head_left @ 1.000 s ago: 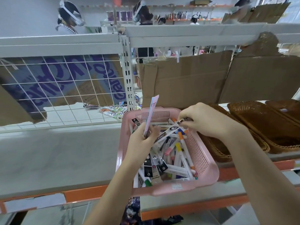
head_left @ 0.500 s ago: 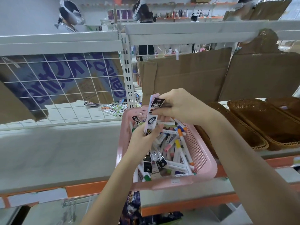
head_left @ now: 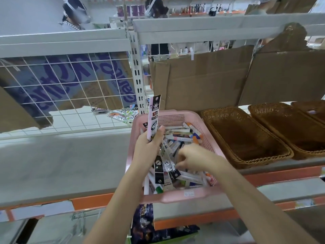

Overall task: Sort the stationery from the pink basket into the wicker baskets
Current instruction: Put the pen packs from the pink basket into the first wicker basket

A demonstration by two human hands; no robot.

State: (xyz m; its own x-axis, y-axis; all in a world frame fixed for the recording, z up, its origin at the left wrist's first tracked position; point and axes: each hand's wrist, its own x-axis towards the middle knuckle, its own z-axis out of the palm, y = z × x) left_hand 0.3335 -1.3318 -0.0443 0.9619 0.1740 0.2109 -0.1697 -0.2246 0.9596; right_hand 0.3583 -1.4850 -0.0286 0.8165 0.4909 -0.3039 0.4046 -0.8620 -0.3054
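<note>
Pink perforated plastic basket (head_left: 175, 196) at the front edge of a grey shelf (head_left: 61, 164), filled with loose white marker pens (head_left: 182, 133) and flat black-and-white packets (head_left: 159, 170). The left hand (head_left: 149, 148) grips a bunch of narrow pink and black packets (head_left: 153, 117) upright above the basket, fingers curled round their lower ends. The right hand (head_left: 193, 158) reaches down into the pens, fingers bent; whether they pinch anything cannot be told. Just beside the basket, to the right, stands a brown oblong wicker basket (head_left: 246, 138), with a second wicker basket (head_left: 288, 124) beyond it. Brown cardboard sheets (head_left: 202, 80) line the shelf back.
</note>
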